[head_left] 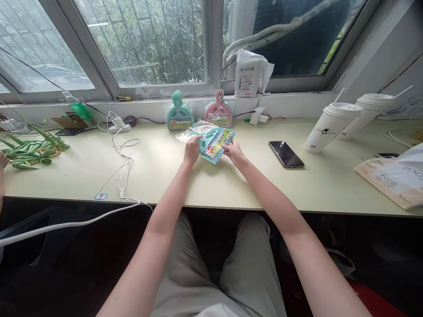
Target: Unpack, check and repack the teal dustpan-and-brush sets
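Observation:
A packaged green dustpan-and-brush set (pixel 211 141) is held tilted above the middle of the table, its printed label and blue bristles facing me. My left hand (pixel 192 149) grips its left edge, beside clear plastic wrapping. On the other side, my right hand (pixel 234 150) pinches the right edge near the label. Behind it, a stack of green dustpan sets (pixel 179 112) leans upright against the wall under the window. To the right of that stack, pink dustpan sets (pixel 218 110) also stand upright in clear wrap.
Left lie white cables (pixel 124 169) and green cone-shaped pieces (pixel 33 149), with another person's hand (pixel 2 160) at the edge. To the right are a phone (pixel 286 154), lidded cups (pixel 330 127) and a paper bag (pixel 390 178). A wrapped package (pixel 248 77) sits on the sill.

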{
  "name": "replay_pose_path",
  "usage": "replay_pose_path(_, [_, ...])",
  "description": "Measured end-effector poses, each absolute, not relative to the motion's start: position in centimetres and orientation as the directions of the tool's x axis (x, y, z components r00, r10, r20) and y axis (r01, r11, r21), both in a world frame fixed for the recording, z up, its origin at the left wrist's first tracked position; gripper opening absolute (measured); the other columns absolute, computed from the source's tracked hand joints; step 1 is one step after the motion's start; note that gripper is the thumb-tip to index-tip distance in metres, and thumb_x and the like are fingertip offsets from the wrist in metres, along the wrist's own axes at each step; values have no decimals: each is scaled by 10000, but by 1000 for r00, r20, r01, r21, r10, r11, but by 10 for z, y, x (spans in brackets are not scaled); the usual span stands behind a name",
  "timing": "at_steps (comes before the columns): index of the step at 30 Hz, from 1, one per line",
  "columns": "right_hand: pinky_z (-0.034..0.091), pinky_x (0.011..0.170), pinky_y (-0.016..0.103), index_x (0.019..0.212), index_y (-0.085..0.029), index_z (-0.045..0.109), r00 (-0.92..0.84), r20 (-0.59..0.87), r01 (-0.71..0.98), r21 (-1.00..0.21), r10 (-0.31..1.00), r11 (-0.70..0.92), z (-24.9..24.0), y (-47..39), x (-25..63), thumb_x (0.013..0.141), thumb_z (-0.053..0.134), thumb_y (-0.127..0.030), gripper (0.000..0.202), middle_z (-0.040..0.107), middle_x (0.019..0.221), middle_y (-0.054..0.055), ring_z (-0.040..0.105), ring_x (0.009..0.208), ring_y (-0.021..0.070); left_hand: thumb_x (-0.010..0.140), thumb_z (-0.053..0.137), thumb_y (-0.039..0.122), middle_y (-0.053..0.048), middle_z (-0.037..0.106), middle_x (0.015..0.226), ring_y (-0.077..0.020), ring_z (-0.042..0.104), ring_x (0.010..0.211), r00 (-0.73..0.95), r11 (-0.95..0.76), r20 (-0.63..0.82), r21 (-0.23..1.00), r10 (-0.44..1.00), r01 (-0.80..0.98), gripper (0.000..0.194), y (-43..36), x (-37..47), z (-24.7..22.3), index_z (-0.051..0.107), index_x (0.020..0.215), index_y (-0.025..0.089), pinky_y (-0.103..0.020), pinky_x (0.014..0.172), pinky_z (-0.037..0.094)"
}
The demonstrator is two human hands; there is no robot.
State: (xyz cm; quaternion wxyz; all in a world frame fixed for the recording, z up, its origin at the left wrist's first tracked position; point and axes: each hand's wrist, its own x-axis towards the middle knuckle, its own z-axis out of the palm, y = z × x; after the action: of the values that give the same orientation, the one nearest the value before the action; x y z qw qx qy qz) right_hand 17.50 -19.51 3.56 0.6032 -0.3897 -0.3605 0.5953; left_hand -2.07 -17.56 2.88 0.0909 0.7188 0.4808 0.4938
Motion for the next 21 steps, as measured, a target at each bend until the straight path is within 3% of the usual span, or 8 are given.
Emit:
replay_pose_path(5, [612, 919, 388, 915, -186, 596, 100, -11, -506, -862, 995, 41, 31, -195, 174, 787, 583, -5, 221, 721, 910, 20, 712, 876, 161, 807, 305, -25, -79, 642, 1294, -210, 561, 1243, 88, -552, 645, 567, 759, 611, 571, -181, -16, 33, 682, 1176, 191, -408, 1102, 436])
replay_pose_path(11, [613, 915, 369, 904, -194, 597, 175, 6, -535, -839, 985, 101, 31, -193, 177, 811, 585, -33, 186, 722, 912, 11, 712, 861, 148, 749, 292, -69, -74, 626, 1315, -192, 527, 1299, -49, -496, 680, 580, 731, 646, 647, -179, -25, 33, 664, 1206, 199, -403, 1163, 394])
replay_pose_path(18, [619, 894, 421, 844, -161, 634, -15, -27, -456, -890, 1000, -30, 33, -192, 176, 764, 618, 12, 192, 738, 819, 31, 718, 782, 174, 789, 328, -27, -76, 661, 1250, -195, 584, 1225, -4, -530, 683, 571, 730, 626, 554, -175, -24, 33, 672, 1168, 187, -377, 1114, 439])
replay_pose_path(21, [616, 900, 418, 850, -163, 637, -6, -12, -469, -883, 1000, -13, 31, -195, 168, 775, 621, 3, 184, 739, 823, 31, 719, 798, 176, 826, 365, 23, -69, 676, 1220, -197, 611, 1183, 40, -541, 658, 581, 752, 608, 472, -177, -20, 34, 683, 1125, 202, -369, 1078, 470])
